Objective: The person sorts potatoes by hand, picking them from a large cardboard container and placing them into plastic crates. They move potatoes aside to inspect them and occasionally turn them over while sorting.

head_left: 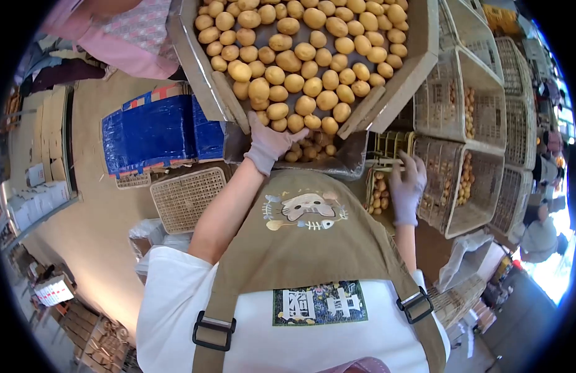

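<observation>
Many round yellow-brown fruits or potatoes [313,86] lie on a sorting table with raised sides [407,81]. At the table's lower lip, my left hand [269,143], in a pale glove, has its fingers spread against the lowest ones. Below that lip, more of them lie in a dark chute [340,166]. My right hand [408,186], also gloved, is out to the right with its fingers apart and nothing in them. It is above and beside a crate [378,196] that holds some of the same produce.
Stacked plastic crates [460,149], some with produce inside, stand at the right. On the left are a blue-covered box [148,133] and an upturned beige crate [188,198]. A person in pink [114,43] is at the upper left.
</observation>
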Demonstrator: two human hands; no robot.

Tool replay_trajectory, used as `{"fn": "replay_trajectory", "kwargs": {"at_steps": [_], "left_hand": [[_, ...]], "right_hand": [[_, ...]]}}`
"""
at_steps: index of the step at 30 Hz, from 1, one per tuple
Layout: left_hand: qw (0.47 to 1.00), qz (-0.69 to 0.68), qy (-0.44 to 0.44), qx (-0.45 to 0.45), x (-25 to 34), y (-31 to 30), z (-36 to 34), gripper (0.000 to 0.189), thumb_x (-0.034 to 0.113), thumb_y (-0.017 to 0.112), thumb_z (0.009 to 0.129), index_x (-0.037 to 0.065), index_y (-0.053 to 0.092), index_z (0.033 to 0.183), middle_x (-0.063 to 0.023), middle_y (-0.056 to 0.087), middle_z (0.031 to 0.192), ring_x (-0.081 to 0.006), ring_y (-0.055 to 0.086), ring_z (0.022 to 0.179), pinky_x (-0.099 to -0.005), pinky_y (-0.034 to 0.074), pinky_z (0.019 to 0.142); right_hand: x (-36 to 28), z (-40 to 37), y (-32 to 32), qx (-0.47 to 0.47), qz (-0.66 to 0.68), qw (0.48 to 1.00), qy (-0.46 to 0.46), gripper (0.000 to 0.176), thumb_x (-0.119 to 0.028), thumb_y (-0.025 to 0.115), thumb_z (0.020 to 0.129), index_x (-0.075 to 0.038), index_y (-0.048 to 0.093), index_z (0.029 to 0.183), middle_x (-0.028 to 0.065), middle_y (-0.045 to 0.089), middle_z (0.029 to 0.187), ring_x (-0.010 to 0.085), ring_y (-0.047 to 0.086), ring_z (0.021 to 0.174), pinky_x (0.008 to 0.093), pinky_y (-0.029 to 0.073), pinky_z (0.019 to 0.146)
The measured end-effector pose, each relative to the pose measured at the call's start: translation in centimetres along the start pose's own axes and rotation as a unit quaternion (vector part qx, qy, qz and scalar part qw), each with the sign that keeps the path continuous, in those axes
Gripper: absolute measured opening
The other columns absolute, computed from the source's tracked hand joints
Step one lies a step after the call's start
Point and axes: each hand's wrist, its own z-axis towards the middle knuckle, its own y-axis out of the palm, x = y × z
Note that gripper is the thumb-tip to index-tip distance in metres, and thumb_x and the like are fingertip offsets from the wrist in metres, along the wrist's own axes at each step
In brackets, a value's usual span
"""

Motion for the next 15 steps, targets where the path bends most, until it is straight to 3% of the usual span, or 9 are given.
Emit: {"fn": "replay_trajectory", "kwargs": {"at_steps": [3, 6, 9, 11, 13, 15], "left_hand": [[0.997, 0.019, 0.002, -0.080, 0.2, -1.3, 0.5, 0.077, 0.066, 0.042, 0.094, 0.016, 0.034, 0.152, -0.0070, 0.033, 0.160, -0.0379, 0.033, 0.146, -0.0690, 0.032, 0.112], [0.969, 0.148, 0.076, -0.183, -0.1, -2.4, 0.8, 0.074, 0.059, 0.051, 0.094, 0.012, 0.036, 0.149, -0.0077, 0.034, 0.159, -0.0379, 0.036, 0.144, -0.0648, 0.036, 0.112], [0.959, 0.155, 0.089, -0.218, -0.1, -3.0, 1.1, 0.070, 0.052, 0.056, 0.095, 0.011, 0.037, 0.147, -0.0084, 0.035, 0.158, -0.0384, 0.038, 0.143, -0.0630, 0.038, 0.112], [0.977, 0.093, 0.056, -0.184, -0.1, -2.8, 1.0, 0.069, 0.056, 0.048, 0.096, 0.013, 0.036, 0.149, -0.0080, 0.035, 0.159, -0.0388, 0.037, 0.144, -0.0653, 0.036, 0.111], [0.993, 0.016, 0.009, -0.117, 0.1, -2.2, 0.8, 0.075, 0.068, 0.031, 0.096, 0.020, 0.034, 0.154, -0.0066, 0.036, 0.159, -0.0392, 0.033, 0.147, -0.0704, 0.033, 0.109], [0.996, 0.001, -0.008, -0.086, 0.3, -2.0, 0.8, 0.075, 0.069, 0.030, 0.096, 0.020, 0.034, 0.154, -0.0068, 0.036, 0.159, -0.0398, 0.034, 0.146, -0.0715, 0.032, 0.108]], "right_hand": [[-6.2, 4.6, 1.4, 0.016, 0.034, 0.989, -0.140, 0.028, -0.011, 0.073, 0.081, -0.012, 0.071, 0.108, 0.0069, 0.067, 0.109, 0.0285, 0.061, 0.109, 0.0516, 0.037, 0.109], [-8.6, 8.1, 3.7, 0.003, -0.017, 0.975, -0.220, 0.028, -0.013, 0.071, 0.078, -0.011, 0.070, 0.106, 0.0060, 0.068, 0.108, 0.0286, 0.062, 0.109, 0.0547, 0.037, 0.107], [-9.6, 11.8, 6.9, -0.135, -0.161, 0.958, -0.198, 0.029, -0.024, 0.072, 0.083, -0.011, 0.070, 0.109, 0.0068, 0.072, 0.107, 0.0278, 0.065, 0.105, 0.0475, 0.041, 0.101], [-11.3, 14.1, 8.9, -0.261, -0.299, 0.908, -0.136, 0.033, -0.032, 0.072, 0.084, -0.012, 0.071, 0.110, 0.0080, 0.073, 0.106, 0.0269, 0.067, 0.103, 0.0451, 0.044, 0.096], [-12.8, 15.9, 8.4, -0.328, -0.314, 0.885, -0.103, 0.034, -0.038, 0.071, 0.084, -0.013, 0.071, 0.107, 0.0092, 0.073, 0.103, 0.0267, 0.067, 0.102, 0.0444, 0.045, 0.092], [-13.1, 16.7, 8.3, -0.376, -0.324, 0.863, -0.102, 0.032, -0.038, 0.070, 0.086, -0.012, 0.067, 0.103, 0.0109, 0.072, 0.096, 0.0285, 0.067, 0.098, 0.0466, 0.047, 0.086]]}}
